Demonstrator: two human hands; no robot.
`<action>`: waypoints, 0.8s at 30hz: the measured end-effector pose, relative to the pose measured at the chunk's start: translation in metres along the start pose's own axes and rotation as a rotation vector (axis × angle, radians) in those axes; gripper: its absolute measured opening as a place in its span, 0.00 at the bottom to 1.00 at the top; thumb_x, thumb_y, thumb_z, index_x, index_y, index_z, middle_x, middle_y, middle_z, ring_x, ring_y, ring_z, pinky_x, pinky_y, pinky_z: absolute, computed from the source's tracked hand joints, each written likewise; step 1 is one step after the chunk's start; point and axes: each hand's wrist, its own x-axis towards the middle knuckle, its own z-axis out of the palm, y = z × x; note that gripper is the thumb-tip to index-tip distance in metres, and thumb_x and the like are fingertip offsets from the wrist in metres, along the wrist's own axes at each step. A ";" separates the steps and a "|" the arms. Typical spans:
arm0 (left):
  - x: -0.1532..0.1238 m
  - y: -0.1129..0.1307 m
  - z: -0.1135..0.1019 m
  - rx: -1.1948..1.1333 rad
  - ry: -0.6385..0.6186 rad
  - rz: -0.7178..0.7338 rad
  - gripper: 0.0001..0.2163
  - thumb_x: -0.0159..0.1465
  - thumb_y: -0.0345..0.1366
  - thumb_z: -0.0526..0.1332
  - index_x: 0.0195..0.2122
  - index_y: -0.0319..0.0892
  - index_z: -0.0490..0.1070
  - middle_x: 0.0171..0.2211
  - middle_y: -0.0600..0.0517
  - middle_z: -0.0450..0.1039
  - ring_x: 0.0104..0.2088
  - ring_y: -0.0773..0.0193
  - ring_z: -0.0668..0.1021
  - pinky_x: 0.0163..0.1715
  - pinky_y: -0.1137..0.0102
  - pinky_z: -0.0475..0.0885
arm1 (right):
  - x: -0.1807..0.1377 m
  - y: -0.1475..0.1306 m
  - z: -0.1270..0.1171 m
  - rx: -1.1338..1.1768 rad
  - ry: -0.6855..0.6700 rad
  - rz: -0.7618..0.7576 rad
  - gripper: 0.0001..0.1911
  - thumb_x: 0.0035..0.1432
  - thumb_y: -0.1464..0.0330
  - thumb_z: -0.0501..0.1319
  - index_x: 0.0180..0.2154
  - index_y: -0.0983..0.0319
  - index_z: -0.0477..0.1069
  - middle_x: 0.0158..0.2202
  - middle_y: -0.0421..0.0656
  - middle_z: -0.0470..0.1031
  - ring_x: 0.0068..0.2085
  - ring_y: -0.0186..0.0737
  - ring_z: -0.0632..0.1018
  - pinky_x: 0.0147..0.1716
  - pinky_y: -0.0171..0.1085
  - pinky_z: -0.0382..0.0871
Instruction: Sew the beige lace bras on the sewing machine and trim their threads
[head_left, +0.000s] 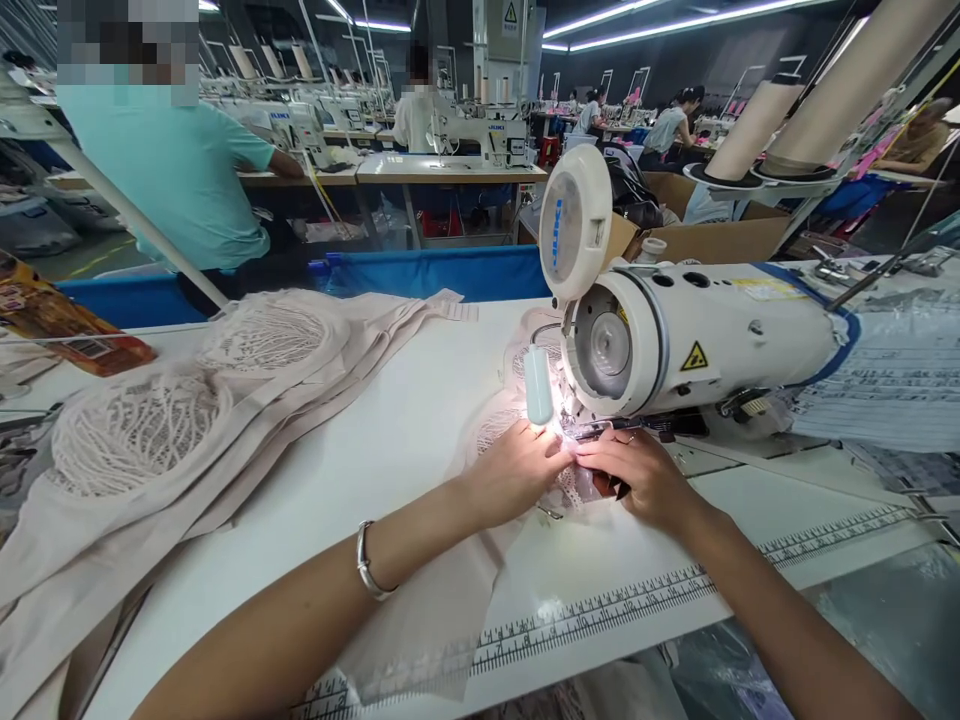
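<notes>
Under the needle area of a white sewing machine (705,325) lies a pale pink lace garment piece (495,420), partly covered by my hands. My left hand (517,470) has its fingers closed on the fabric, beside a small lit lamp (538,385). Meeting it from the other side, my right hand (637,470) pinches the fabric edge, thumb tucked under. A small dark and reddish tool (611,484) shows beneath the right palm; its kind is not clear. The fingertips and the stitching point are overexposed and partly hidden.
Stacked lace pieces (142,430) with long straps cover the left of the white table. An orange packet (67,315) lies behind them. A printed ruler strip (600,610) runs along the front edge. Thread cones (757,125) stand at right. A person in turquoise (165,180) sits ahead.
</notes>
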 end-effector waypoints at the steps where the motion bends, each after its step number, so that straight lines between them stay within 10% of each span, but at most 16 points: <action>1: 0.000 0.000 0.000 0.009 -0.001 -0.006 0.07 0.70 0.29 0.54 0.43 0.37 0.71 0.38 0.46 0.72 0.35 0.58 0.71 0.33 0.65 0.62 | 0.000 0.000 0.000 0.002 0.000 -0.002 0.18 0.59 0.80 0.57 0.46 0.59 0.77 0.46 0.43 0.83 0.42 0.43 0.79 0.40 0.44 0.74; 17: -0.002 0.004 -0.001 0.088 -0.001 -0.085 0.14 0.71 0.41 0.58 0.47 0.33 0.70 0.46 0.39 0.73 0.44 0.49 0.73 0.51 0.52 0.62 | 0.002 -0.001 -0.002 -0.007 -0.009 -0.006 0.17 0.58 0.81 0.57 0.44 0.59 0.76 0.45 0.43 0.83 0.44 0.44 0.79 0.42 0.44 0.75; 24: 0.003 0.003 0.007 -0.028 0.021 0.147 0.11 0.70 0.23 0.50 0.40 0.36 0.72 0.37 0.46 0.73 0.37 0.60 0.74 0.37 0.65 0.68 | 0.004 -0.003 -0.003 -0.015 0.005 -0.006 0.15 0.60 0.80 0.56 0.42 0.58 0.76 0.43 0.43 0.83 0.41 0.43 0.80 0.42 0.44 0.75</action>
